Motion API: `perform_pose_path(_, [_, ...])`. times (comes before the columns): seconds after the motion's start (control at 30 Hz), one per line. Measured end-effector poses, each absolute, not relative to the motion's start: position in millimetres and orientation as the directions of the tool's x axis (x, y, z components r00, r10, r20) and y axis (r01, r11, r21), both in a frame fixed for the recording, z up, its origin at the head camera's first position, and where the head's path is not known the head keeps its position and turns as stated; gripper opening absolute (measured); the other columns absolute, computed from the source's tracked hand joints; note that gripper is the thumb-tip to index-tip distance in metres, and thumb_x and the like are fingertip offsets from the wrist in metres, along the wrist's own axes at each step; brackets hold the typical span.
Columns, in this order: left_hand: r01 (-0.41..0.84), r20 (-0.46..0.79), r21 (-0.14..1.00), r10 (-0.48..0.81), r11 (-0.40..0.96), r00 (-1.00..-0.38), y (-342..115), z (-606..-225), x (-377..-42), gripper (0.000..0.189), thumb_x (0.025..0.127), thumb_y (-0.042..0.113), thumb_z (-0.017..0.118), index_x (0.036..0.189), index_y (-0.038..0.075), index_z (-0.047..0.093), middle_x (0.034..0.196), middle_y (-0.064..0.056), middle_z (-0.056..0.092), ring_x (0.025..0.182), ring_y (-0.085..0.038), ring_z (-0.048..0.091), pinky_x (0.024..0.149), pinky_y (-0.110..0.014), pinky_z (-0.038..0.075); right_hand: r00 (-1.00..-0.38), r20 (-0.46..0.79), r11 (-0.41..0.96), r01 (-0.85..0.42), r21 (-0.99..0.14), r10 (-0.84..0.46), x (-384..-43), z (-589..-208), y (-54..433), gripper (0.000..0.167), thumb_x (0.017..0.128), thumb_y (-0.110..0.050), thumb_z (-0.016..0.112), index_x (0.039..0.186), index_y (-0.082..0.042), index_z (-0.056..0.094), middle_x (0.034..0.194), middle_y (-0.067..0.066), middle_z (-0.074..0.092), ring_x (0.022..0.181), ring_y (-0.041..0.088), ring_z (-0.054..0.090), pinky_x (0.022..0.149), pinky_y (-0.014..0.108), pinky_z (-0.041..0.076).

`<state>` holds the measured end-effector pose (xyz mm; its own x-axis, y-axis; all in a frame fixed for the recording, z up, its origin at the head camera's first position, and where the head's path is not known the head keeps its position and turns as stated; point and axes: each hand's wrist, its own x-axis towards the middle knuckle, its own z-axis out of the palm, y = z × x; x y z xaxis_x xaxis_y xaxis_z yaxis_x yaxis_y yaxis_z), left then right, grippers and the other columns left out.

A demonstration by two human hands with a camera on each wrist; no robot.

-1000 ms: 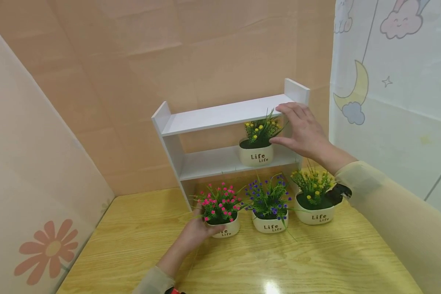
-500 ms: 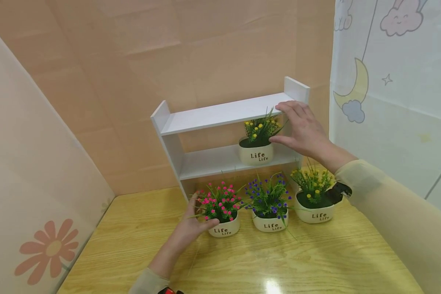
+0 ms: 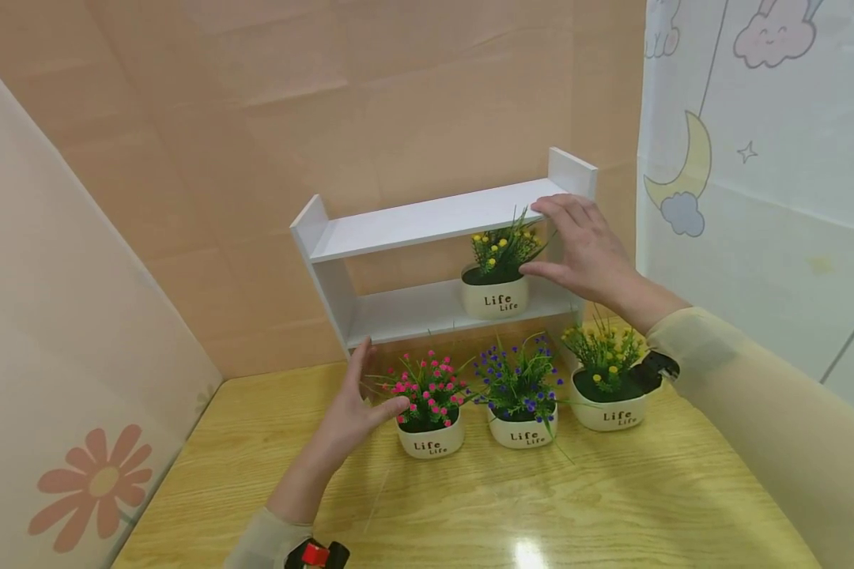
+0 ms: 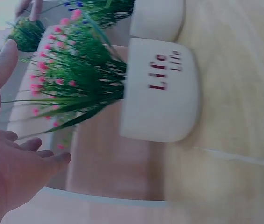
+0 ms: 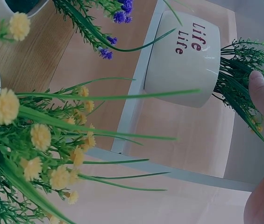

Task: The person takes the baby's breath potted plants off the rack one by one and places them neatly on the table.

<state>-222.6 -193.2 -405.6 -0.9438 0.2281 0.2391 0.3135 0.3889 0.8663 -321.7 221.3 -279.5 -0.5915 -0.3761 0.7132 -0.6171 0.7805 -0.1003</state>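
Observation:
My left hand (image 3: 345, 419) is beside the pink-flowered potted plant (image 3: 430, 439) on the table, thumb and fingers spread. In the left wrist view, a gap separates that hand (image 4: 15, 158) from the cream pot (image 4: 162, 105). My right hand (image 3: 587, 253) is up at the right end of a white two-tier shelf (image 3: 420, 225), fingers at the top board's front edge. Its thumb is by the leaves of a yellow-flowered potted plant (image 3: 496, 299) on the lower board. In the right wrist view, the thumb (image 5: 262, 88) overlaps this plant's greenery; contact is unclear.
A purple-flowered potted plant (image 3: 523, 433) and another yellow-flowered potted plant (image 3: 610, 415) stand in a row on the wooden table (image 3: 455, 514). The second one is under my right wrist. A tan backdrop (image 3: 434, 95) rises behind the shelf, with printed white sheets at both sides.
My left hand has let go of the pink-flowered plant's pot and drawn back up and to the left, its fingers spreading. My right hand and the pots have stayed put.

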Motion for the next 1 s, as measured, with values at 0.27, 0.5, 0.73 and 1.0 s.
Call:
perform_pose_path(0.27, [0.398,0.314,0.788,0.251,0.469,-0.916,-179,-370,-224,0.113,0.094,0.029,0.093,0.177,0.021,0.018,0.181,-0.004,0.023,0.167,-0.034,0.021,0.127,-0.063,0.03,-0.599,0.709,0.788,-0.607,-0.1,-0.372,-321,-279,222,0.095,0.084,-0.029,0.099,0.158,-0.002,0.046,0.161,0.022,0.046,0.153,0.045,0.035,0.132,0.053,0.02])
perform_pose_path(0.5, [0.43,0.327,0.755,0.285,0.494,-0.901,-160,-344,-234,0.11,0.094,0.034,0.092,0.177,0.022,0.021,0.18,-0.003,0.024,0.161,-0.048,0.031,0.124,-0.064,0.037,-0.594,0.713,0.785,-0.611,-0.099,-0.373,-321,-278,221,0.096,0.084,-0.029,0.099,0.158,-0.002,0.046,0.161,0.022,0.047,0.153,0.045,0.035,0.132,0.052,0.019])
perform_pose_path(0.73, [0.437,0.311,0.709,0.311,0.553,-0.898,-138,-326,-256,0.111,0.093,0.05,0.09,0.177,0.024,0.021,0.18,-0.005,0.025,0.159,-0.047,0.035,0.121,-0.065,0.04,-0.571,0.73,0.777,-0.624,-0.089,-0.375,-321,-279,224,0.095,0.082,-0.028,0.1,0.157,-0.001,0.047,0.159,0.022,0.048,0.151,0.045,0.036,0.132,0.052,0.02])
perform_pose_path(1.0, [0.444,0.303,0.673,0.327,0.592,-0.895,-113,-318,-279,0.109,0.095,0.048,0.089,0.177,0.021,0.022,0.181,-0.004,0.024,0.165,-0.034,0.026,0.128,-0.061,0.029,-0.584,0.722,0.781,-0.617,-0.098,-0.371,-321,-280,222,0.095,0.084,-0.031,0.099,0.159,-0.004,0.047,0.16,0.02,0.047,0.153,0.044,0.034,0.132,0.053,0.021])
